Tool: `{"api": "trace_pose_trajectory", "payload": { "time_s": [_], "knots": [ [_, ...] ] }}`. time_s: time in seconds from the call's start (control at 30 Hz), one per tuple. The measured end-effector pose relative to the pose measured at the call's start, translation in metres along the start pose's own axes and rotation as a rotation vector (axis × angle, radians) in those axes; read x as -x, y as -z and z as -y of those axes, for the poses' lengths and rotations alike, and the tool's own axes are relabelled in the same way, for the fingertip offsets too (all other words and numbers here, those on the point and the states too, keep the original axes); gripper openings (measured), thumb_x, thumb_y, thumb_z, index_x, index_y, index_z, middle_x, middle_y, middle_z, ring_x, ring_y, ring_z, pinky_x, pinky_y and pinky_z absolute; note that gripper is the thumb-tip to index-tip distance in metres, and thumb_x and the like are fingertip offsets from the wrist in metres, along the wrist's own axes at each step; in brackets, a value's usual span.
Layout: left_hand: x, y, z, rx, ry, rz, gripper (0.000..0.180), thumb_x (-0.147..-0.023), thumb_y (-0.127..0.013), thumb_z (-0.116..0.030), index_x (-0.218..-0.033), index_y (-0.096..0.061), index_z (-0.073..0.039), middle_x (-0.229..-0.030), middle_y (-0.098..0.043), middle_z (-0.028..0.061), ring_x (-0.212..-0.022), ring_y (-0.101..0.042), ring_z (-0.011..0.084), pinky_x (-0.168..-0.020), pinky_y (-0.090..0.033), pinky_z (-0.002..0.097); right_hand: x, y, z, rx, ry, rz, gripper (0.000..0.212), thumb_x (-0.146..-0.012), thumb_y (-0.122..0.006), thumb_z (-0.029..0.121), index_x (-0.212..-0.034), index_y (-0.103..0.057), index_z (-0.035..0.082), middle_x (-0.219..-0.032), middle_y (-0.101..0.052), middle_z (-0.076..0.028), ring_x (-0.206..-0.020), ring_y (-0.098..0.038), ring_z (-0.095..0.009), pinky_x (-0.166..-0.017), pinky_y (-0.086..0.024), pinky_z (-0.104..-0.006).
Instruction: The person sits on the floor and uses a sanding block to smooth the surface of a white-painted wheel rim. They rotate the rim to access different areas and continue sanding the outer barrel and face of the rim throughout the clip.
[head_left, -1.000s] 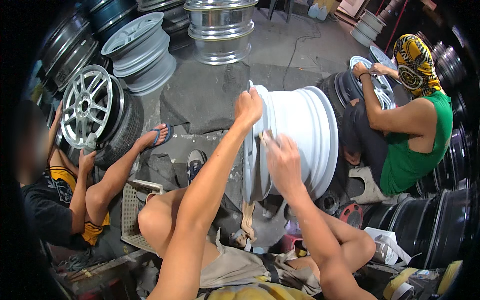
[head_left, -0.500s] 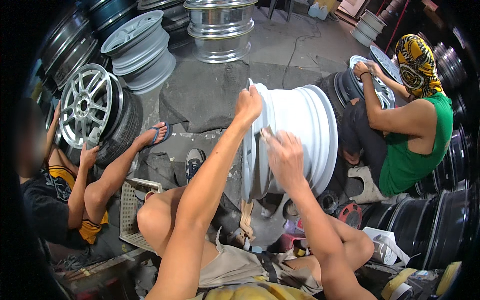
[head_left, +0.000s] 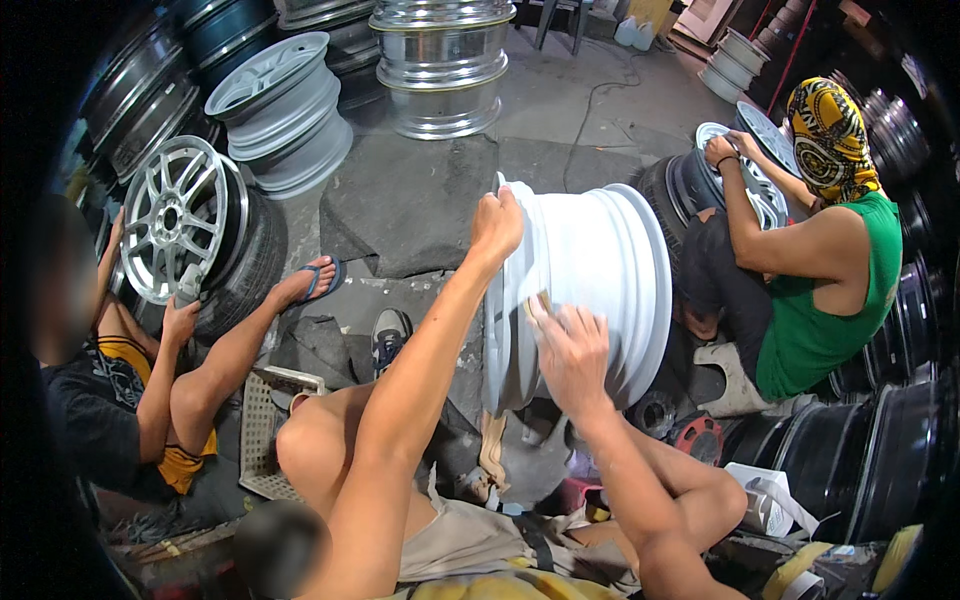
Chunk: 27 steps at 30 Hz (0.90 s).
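A pale grey-white wheel rim (head_left: 605,250) stands on its side in front of me, its barrel facing up. My left hand (head_left: 496,228) is closed around the lip at its left edge. Between the fingers of my right hand (head_left: 574,352) is a small folded brownish piece that looks like sandpaper (head_left: 538,306). It is pressed against the barrel near the left lip. What supports the rim from below is mostly hidden.
A person at left holds a spoked silver wheel (head_left: 172,212) on a tyre (head_left: 255,255). Another, in a green top (head_left: 835,300), works on a rim at right. Stacked rims (head_left: 440,80) stand behind. A cream plastic crate (head_left: 262,430) sits by my left knee.
My right hand has slid the sandpaper a little toward me along the barrel. My left hand keeps its hold on the lip. The whole view has shifted slightly.
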<state>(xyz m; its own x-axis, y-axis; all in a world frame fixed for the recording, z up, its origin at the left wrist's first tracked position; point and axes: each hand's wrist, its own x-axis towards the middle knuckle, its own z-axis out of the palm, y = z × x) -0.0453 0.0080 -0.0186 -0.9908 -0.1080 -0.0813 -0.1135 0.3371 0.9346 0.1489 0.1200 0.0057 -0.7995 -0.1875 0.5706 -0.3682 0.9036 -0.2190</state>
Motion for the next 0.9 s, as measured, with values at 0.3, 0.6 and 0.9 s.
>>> {"api": "trace_pose_trajectory", "payload": {
  "time_s": [0.3, 0.6, 0.9],
  "knots": [
    [-0.007, 0.003, 0.011, -0.040, -0.036, -0.001, 0.063, -0.104, -0.036, -0.040, -0.114, -0.062, 0.017, -0.116, -0.062, 0.0406, -0.116, -0.060, 0.0509, -0.102, -0.045, 0.0497, 0.011, -0.014, 0.019, -0.138, -0.212, -0.125, 0.024, -0.091, -0.069, 0.010, -0.113, -0.073, 0.006, -0.078, -0.053, -0.007, -0.078, -0.055, -0.023, -0.070, -0.034, -0.0374],
    [-0.002, 0.003, 0.011, -0.058, -0.032, 0.012, 0.064, -0.104, -0.035, -0.041, -0.113, -0.063, 0.016, -0.112, -0.064, 0.0399, -0.114, -0.061, 0.0507, -0.100, -0.046, 0.0507, 0.016, -0.020, 0.012, -0.177, -0.236, -0.151, 0.031, -0.089, -0.067, 0.010, -0.119, -0.072, 0.007, -0.078, -0.048, -0.007, -0.078, -0.052, -0.025, -0.072, -0.032, -0.0386],
    [0.009, 0.001, 0.005, -0.105, -0.052, -0.008, 0.063, -0.104, -0.035, -0.040, -0.111, -0.064, 0.015, -0.113, -0.064, 0.0390, -0.114, -0.062, 0.0506, -0.100, -0.046, 0.0512, -0.001, -0.017, 0.010, -0.191, -0.242, -0.167, 0.031, -0.087, -0.067, 0.007, -0.117, -0.071, 0.006, -0.081, -0.052, -0.009, -0.081, -0.053, -0.028, -0.073, -0.033, -0.0402]
  ]
}}
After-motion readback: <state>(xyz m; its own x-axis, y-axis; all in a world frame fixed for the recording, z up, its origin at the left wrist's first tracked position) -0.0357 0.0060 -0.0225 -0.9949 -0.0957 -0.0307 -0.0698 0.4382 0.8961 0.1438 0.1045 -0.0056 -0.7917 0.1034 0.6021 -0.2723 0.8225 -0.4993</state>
